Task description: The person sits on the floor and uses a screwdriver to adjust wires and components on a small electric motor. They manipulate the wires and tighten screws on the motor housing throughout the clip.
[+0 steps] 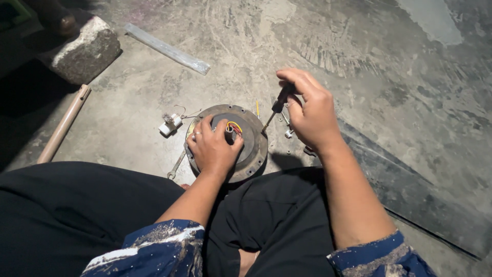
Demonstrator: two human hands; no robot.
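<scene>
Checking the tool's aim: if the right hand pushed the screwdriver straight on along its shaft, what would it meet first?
Probably the rim of the round motor housing: the right hand angles the screwdriver down-left, its tip at that edge.

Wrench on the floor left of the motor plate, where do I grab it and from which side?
Probably by the wrench's bare shank near its lower open end, coming from the left. The upper end runs under the round motor plate and the left hand resting on it. It lies flat on the concrete, so pinch the shank's two edges from above.
</scene>
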